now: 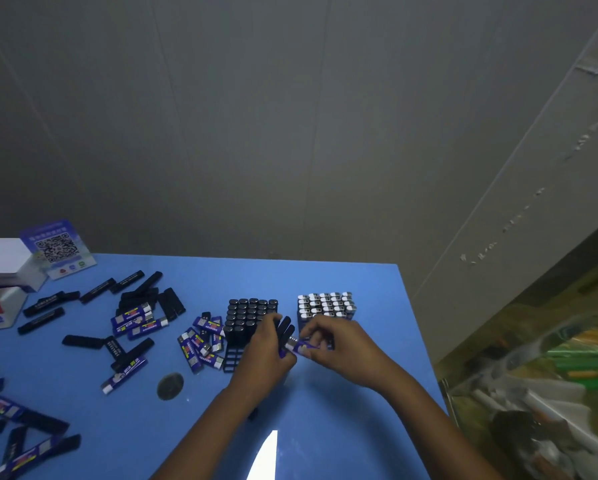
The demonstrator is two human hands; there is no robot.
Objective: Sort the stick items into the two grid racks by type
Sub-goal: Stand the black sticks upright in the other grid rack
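Two grid racks stand on the blue table [221, 427]: the left rack [250, 315] holds black sticks, the right rack [327, 304] holds blue sticks with silver tops. In front of them my left hand [268, 355] grips a bundle of black sticks [285, 329]. My right hand [339, 344] pinches a blue-labelled stick [302, 347] that lies across between both hands. Loose black sticks [82, 341] and blue sticks [200, 344] lie scattered over the table's left half.
White boxes [3, 268] and a QR-code card [56, 247] stand at the far left. A dark round disc [170, 386] lies near the middle. The table's right edge drops to a cluttered bin [540, 393]. A grey wall rises behind.
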